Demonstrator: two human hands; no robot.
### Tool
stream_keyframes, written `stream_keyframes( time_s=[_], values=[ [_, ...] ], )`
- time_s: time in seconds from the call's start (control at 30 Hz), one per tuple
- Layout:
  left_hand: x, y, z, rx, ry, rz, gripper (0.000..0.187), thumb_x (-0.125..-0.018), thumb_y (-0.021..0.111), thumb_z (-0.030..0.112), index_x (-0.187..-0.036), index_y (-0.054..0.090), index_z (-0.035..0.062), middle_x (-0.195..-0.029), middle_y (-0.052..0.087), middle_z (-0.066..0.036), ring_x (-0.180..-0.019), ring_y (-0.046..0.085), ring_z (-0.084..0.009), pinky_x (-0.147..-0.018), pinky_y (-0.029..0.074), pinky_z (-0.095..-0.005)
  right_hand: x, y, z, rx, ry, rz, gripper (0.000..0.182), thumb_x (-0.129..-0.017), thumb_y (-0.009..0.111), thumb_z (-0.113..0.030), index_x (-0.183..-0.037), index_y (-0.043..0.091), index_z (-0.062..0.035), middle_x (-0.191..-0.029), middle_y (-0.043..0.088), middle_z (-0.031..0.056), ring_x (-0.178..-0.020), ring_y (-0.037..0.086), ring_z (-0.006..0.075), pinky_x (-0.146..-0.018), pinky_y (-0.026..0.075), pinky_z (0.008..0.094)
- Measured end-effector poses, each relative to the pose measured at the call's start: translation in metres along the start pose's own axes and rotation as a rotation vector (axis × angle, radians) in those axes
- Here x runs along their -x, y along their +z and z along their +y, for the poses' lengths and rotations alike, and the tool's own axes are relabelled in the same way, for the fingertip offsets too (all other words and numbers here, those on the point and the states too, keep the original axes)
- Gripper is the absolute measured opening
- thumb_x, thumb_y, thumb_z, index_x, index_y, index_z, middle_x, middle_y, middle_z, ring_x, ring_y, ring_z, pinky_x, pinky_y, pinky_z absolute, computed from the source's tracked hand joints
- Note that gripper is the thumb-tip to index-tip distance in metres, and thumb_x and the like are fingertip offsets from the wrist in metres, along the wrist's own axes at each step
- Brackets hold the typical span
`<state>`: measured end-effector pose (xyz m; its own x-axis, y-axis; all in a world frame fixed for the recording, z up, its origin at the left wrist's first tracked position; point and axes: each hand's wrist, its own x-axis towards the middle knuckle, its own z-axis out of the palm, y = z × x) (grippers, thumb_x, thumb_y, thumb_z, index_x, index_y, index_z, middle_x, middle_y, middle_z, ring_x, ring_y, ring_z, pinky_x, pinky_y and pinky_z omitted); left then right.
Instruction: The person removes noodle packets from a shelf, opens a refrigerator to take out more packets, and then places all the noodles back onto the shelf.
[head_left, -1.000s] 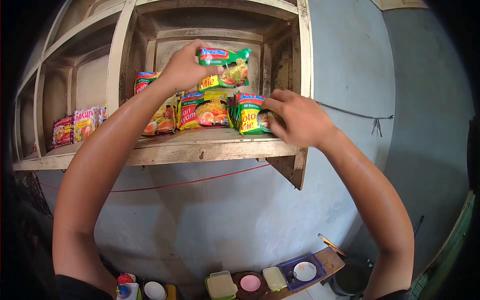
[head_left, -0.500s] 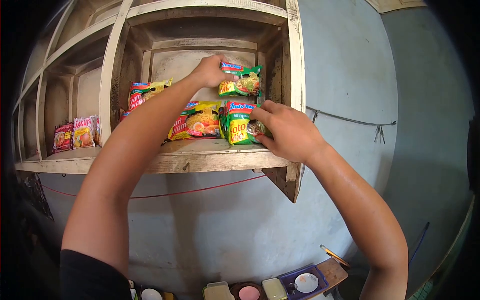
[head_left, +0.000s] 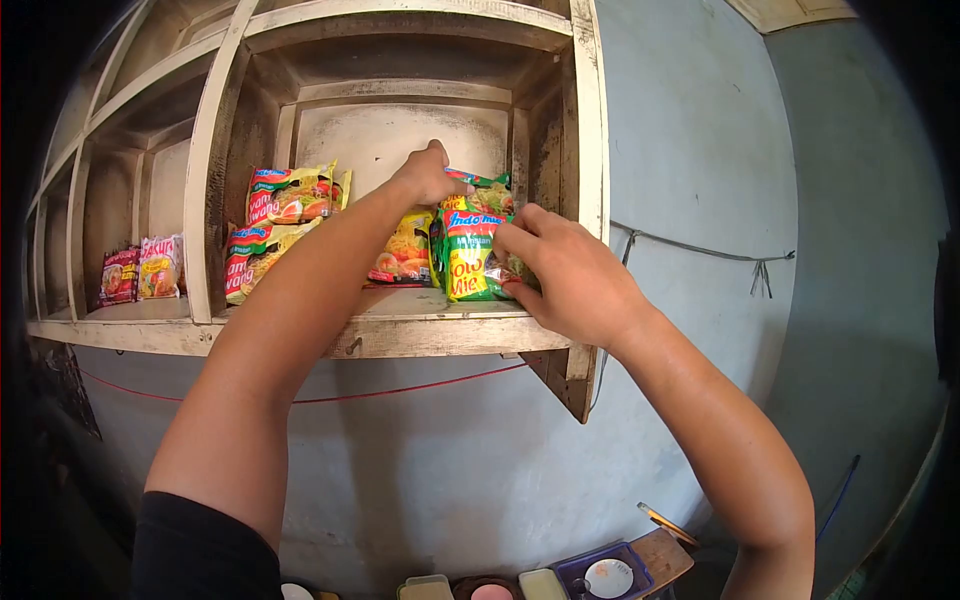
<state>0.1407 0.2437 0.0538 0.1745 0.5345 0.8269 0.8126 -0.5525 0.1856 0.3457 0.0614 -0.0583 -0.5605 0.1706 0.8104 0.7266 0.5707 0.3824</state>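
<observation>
My left hand is closed on a green and yellow instant noodle packet, thumb in front and fingers hidden behind it. That packet sits low behind the top edge of a front noodle packet marked "Soto Mie". Around the right side of this front packet, my right hand has its fingers and thumb closed. Both hands are inside the right compartment of a wooden shelf. Just left of them stands a yellow and red noodle packet, partly covered by my left forearm.
Red and yellow noodle packets are stacked at the compartment's left side. Smaller noodle packs stand in the compartment further left. A wooden divider separates them. Below are a blue tray with a white plate and other containers.
My left hand has lowered its packet from above to behind the front one. My right hand stays on the front packet. The view has shifted slightly.
</observation>
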Motion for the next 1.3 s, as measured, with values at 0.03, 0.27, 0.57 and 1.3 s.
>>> stream_keyframes(
  time_s=[0.03, 0.27, 0.57, 1.3],
  values=[
    [0.0, -0.001, 0.001, -0.013, -0.019, -0.015, 0.063, -0.071, 0.087, 0.044, -0.106, 0.06, 0.0002, -0.1, 0.067, -0.019, -0.092, 0.068, -0.029, -0.079, 0.054, -0.0356, -0.002, -0.002, 0.001, -0.002, -0.002, -0.051, 0.022, -0.084, 0.07, -0.012, -0.103, 0.061, -0.0053, -0.102, 0.058, 0.0142, -0.097, 0.061, 0.0353, -0.08, 0.051, 0.046],
    [-0.001, -0.008, 0.001, -0.074, 0.04, -0.034, 0.061, -0.074, 0.082, 0.051, -0.104, 0.064, 0.0012, -0.101, 0.068, -0.015, -0.093, 0.067, -0.0263, -0.083, 0.052, -0.0351, 0.007, -0.001, 0.009, -0.129, -0.095, 0.006, 0.012, -0.086, 0.067, -0.01, -0.095, 0.063, -0.0026, -0.099, 0.058, 0.0144, -0.093, 0.06, 0.0341, -0.08, 0.051, 0.0436],
    [0.023, -0.034, 0.019, -0.364, 0.245, 0.153, 0.044, -0.087, 0.065, 0.052, -0.109, 0.065, 0.0138, -0.119, 0.064, -0.01, -0.111, 0.063, -0.0277, -0.094, 0.05, -0.0436, 0.014, 0.001, 0.002, -0.243, -0.039, 0.09, 0.021, -0.085, 0.068, -0.017, -0.1, 0.062, -0.0037, -0.119, 0.057, 0.0177, -0.105, 0.059, 0.0355, -0.089, 0.051, 0.0428],
    [0.636, -0.17, -0.089, -0.065, -0.281, 0.168, 0.027, -0.075, 0.083, 0.012, -0.094, 0.065, 0.0068, -0.092, 0.067, -0.008, -0.08, 0.064, -0.0212, -0.062, 0.05, -0.0307, 0.249, 0.149, -0.254, -1.284, 0.155, -0.68, 0.044, -0.079, 0.083, -0.019, -0.118, 0.066, -0.0085, -0.132, 0.057, 0.0146, -0.123, 0.055, 0.0293, -0.097, 0.049, 0.0382]
  ],
)
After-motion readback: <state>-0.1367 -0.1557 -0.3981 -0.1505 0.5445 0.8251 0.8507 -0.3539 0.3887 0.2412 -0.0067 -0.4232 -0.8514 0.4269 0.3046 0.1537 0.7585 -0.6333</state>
